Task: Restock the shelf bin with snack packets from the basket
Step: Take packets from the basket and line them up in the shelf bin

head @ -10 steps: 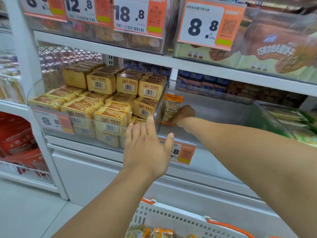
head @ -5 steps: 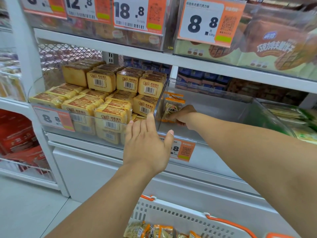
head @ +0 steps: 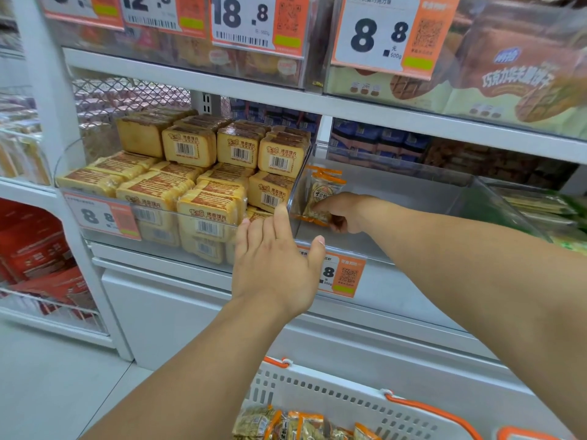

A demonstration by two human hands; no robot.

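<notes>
A clear plastic shelf bin [head: 428,195] sits on the middle shelf. Inside it, against its left wall, stands a small orange-edged snack packet [head: 322,192]. My right hand [head: 344,212] reaches into the bin and grips the packet's lower end. My left hand [head: 274,265] is flat with straight fingers against the bin's front edge, holding nothing. A white basket [head: 333,398] with orange handles is at the bottom, with several snack packets [head: 295,425] in it.
To the left, a neighbouring clear bin [head: 104,217] holds several yellow cake packs [head: 209,204]. Price tags [head: 344,276] hang on the bin fronts. A shelf above [head: 349,109] carries more bins and limits headroom. Green packets [head: 540,208] fill the bin at right.
My right hand has drawn back toward the bin's front, bringing the packet down low against the left wall. The left hand has stayed in place.
</notes>
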